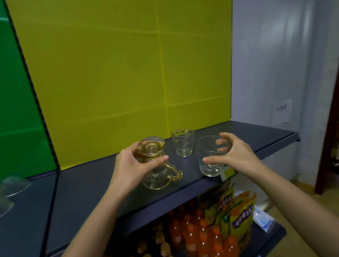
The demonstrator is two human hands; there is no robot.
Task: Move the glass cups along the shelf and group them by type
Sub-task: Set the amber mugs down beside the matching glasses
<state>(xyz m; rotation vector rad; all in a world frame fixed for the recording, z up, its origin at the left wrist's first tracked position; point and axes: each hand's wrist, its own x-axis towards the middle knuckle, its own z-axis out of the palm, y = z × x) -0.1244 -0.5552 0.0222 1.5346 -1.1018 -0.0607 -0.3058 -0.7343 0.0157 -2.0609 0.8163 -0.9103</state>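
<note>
On the dark shelf (100,189), my left hand (131,167) grips an amber-tinted glass cup (151,149), turned upside down on top of a clear cup with an amber handle (160,175). My right hand (232,153) wraps around a clear tumbler (210,157) with a dimpled base, standing near the shelf's front edge. A smaller clear dimpled tumbler (183,142) stands upright behind, between my two hands, untouched.
A yellow back panel (127,70) rises behind the shelf, a green one to the left. Clear glass pieces (6,189) lie on the adjoining shelf at far left. Orange bottles (200,241) and snack bags (232,211) fill the lower shelf. A wall and doorway are on the right.
</note>
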